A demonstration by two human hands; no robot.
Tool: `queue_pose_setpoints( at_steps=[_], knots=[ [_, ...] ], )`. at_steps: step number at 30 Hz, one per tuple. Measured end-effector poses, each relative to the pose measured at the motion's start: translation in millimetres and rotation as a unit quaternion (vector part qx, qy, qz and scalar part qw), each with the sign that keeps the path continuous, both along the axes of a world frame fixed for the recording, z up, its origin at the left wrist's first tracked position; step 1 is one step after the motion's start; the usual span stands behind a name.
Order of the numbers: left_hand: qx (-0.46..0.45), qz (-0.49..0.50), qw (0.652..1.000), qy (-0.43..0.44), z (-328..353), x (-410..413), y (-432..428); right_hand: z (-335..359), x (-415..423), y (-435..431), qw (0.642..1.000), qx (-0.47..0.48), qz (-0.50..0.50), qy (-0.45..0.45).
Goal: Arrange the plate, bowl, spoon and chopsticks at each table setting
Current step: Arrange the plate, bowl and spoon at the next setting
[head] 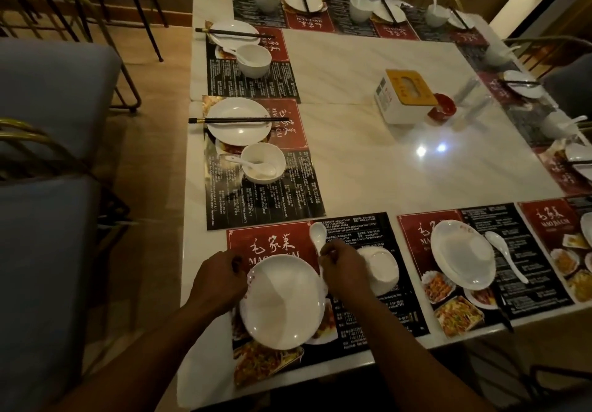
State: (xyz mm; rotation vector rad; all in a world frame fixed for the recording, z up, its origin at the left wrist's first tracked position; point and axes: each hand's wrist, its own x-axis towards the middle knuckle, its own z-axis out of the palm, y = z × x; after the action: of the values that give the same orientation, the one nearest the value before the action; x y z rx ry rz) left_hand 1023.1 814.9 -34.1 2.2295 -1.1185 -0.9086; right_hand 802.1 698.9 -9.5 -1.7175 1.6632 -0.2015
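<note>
- While the left hand (221, 280) keeps its grip on the rim, the plate (285, 302) sits on the near placemat (272, 238), probably being centred.
- The right hand (344, 270) has a pinching grip on the spoon (317, 235), likely bound for the bowl (381, 270) just beside.

8 bowls (272, 155), 9 spoons (506, 254)

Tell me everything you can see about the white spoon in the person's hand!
The spoon is a glossy white soup spoon that looks ceramic, with a deep oval scoop and a short handle. The right hand pinches its handle, so mostly the scoop shows. The scoop points away from the person. It is over the red and black placemat, between the plate and the bowl. Whether it touches the mat cannot be told.
</note>
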Motion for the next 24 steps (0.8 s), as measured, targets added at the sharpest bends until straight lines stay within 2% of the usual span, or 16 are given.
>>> queue_pose_setpoints(
  at_steps=[7,13,18,21,24],
  knots=[
    [0.035,0.047,0.998,-0.004,-4,-9,11,-29,7,-46,0.997,-0.007,0.056,0.045],
    [0.066,0.124,0.99,0.009,-3,-25,33,-31,3,-50,0.983,-0.053,0.161,0.071],
    [0.084,0.186,0.978,0.036,3,-48,54,-20,2,-48,0.948,-0.099,0.238,0.188],
    [0.099,0.211,0.971,0.06,2,-64,64,-20,1,-38,0.927,-0.153,0.312,0.142],
    [0.118,0.238,0.96,0.089,-1,-80,71,-26,8,-26,0.91,-0.096,0.4,0.061]
  ],
)
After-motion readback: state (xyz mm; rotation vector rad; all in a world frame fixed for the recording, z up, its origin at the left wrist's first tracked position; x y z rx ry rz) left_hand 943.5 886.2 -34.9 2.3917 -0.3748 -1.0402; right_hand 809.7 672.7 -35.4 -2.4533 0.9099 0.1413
